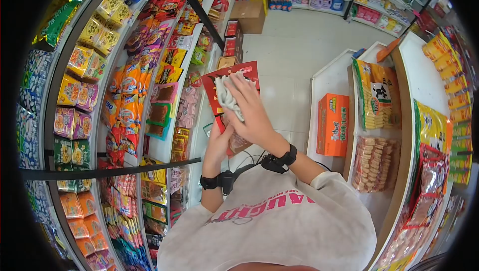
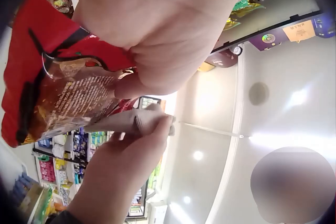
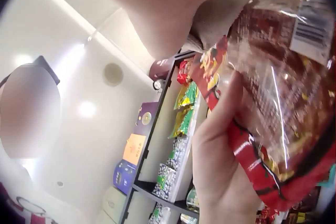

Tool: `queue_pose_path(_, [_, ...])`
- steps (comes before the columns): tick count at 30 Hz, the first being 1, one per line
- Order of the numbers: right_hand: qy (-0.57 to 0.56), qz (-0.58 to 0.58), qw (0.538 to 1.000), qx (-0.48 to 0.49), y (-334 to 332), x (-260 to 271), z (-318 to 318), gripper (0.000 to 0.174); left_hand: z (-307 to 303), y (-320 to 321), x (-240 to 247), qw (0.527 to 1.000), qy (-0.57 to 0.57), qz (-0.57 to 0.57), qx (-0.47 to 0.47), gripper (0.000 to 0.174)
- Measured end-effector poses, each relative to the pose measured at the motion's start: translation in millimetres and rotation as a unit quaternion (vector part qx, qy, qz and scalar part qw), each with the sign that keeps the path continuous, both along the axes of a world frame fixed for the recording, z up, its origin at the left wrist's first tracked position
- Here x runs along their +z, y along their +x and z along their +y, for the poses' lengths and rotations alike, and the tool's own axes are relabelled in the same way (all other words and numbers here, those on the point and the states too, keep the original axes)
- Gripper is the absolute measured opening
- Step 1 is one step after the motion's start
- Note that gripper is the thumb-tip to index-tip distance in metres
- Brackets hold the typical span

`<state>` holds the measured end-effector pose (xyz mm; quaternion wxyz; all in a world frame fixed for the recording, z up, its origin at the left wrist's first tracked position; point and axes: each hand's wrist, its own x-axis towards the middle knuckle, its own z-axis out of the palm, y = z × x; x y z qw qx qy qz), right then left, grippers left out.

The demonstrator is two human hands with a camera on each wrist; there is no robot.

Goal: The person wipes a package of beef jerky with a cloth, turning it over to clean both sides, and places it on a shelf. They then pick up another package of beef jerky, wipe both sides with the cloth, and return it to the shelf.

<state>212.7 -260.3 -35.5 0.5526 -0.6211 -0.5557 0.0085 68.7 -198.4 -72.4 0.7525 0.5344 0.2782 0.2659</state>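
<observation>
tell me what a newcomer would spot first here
A glossy red, clear-windowed plastic packet, gripped centrally by the left hand, would probably stand out first. A crumpled pale grey cloth lies against it under the right hand. Next comes the bright orange cardboard box at right.

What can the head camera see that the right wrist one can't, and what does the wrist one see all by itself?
Only the head view shows the shop's pale floor, the cardboard box standing on it, and the orange box on a shelf.

Only the right wrist view shows the barcode and a bright ceiling light.

Both show the red packet, the grayish cloth, the left grip holding the packet, and the right grip at the cloth.
</observation>
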Motion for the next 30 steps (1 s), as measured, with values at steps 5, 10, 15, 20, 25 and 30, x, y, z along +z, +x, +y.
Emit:
queue_pose_path(5, [0.032,0.144,0.983,-0.106,-21,-25,29,0.048,7,-48,19,0.999,-0.015,0.044,-0.012,0.045])
queue_pose_path(10, [0.018,-0.032,0.999,-0.035,-87,13,31,0.049,22,-92,-12,0.997,0.010,0.011,-0.075,0.045])
queue_pose_path(15, [-0.046,-0.132,0.990,0.013,-134,13,36,0.040,28,-123,-32,0.992,0.070,0.043,-0.099,0.044])
queue_pose_path(20, [-0.125,0.063,0.983,-0.118,-112,18,19,0.039,30,-133,-14,0.986,0.013,-0.005,-0.166,0.046])
queue_pose_path(25, [-0.069,-0.070,0.992,-0.073,-142,1,-9,0.060,22,-121,10,0.963,-0.187,-0.190,-0.043,0.047])
queue_pose_path(30, [-0.139,-0.212,0.966,0.059,-175,-5,-46,0.069,27,-115,17,0.933,-0.258,-0.250,-0.039,0.050])
